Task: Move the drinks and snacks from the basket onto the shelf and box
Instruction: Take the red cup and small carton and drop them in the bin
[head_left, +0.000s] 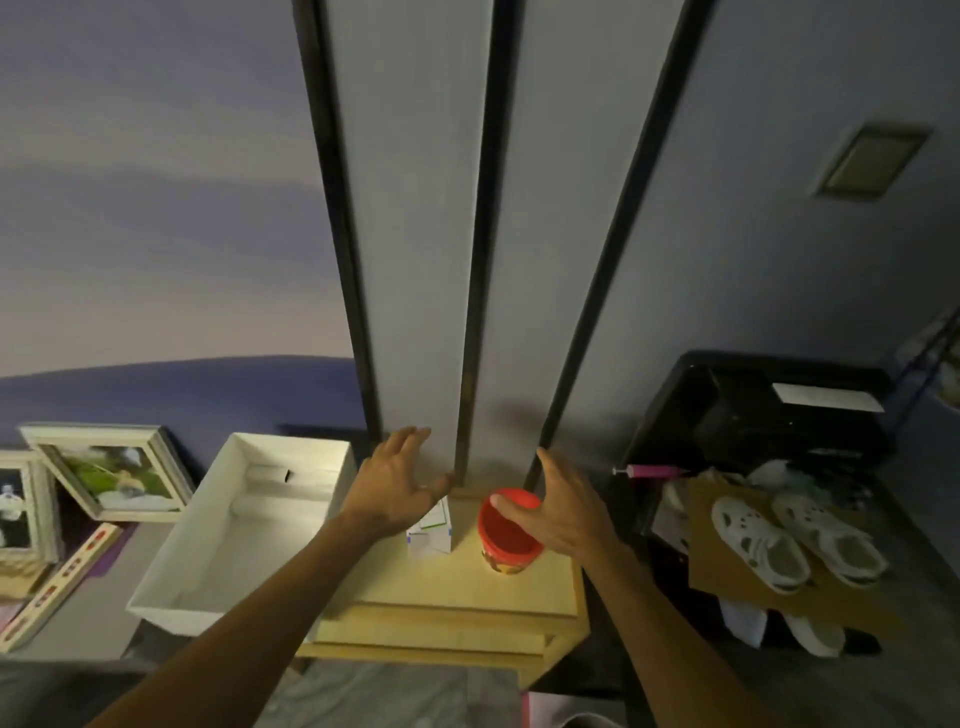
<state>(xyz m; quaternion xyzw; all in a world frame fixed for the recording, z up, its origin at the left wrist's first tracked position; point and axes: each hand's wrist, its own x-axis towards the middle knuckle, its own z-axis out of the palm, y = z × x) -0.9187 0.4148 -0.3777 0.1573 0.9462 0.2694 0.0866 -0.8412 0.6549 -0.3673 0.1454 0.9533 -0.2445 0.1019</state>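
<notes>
Centre of frame: your left hand (397, 483) spreads open over small white carton (431, 540); your right hand (566, 512), fingers straight, holds nothing beside red-lidded round tub (506, 543) on pale wooden shelf (467, 587).

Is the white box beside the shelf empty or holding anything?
Empty: the white box shows only its bare floor and walls.

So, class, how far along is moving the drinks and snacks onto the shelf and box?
Done: a white carton and a red-lidded tub stand on the wooden shelf. In hand: nothing; the left hand is open above the carton, the right hand open beside the tub. Left: the white box shows nothing inside; the basket is out of view.
</notes>
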